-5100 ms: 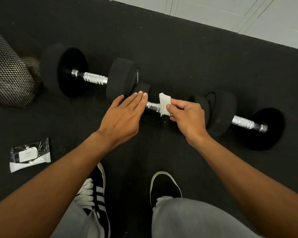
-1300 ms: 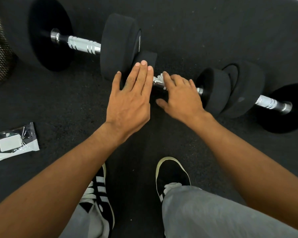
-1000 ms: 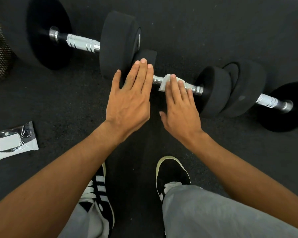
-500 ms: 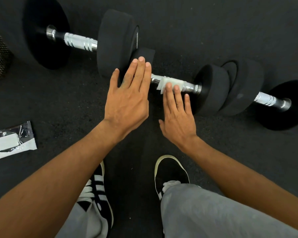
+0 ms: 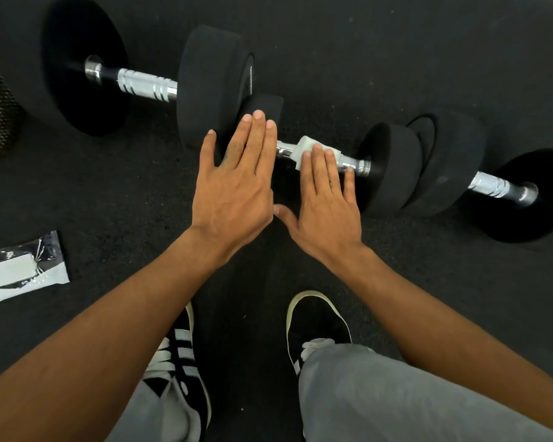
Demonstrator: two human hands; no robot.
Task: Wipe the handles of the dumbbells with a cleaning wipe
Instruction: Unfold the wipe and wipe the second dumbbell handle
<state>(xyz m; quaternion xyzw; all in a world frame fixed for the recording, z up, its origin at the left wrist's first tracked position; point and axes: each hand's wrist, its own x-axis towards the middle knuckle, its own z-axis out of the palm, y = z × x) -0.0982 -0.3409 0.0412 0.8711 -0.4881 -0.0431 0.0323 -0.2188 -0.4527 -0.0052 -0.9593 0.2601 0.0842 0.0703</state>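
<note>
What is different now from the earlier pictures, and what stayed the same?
The right hand let go its pinch on the wipe and now presses it with straight fingers on the middle dumbbell's handle, having slid back toward the person. The left hand stayed flat on the end weight.

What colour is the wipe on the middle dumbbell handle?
The wipe is white, draped on the chrome handle. Head view shows it best.
</note>
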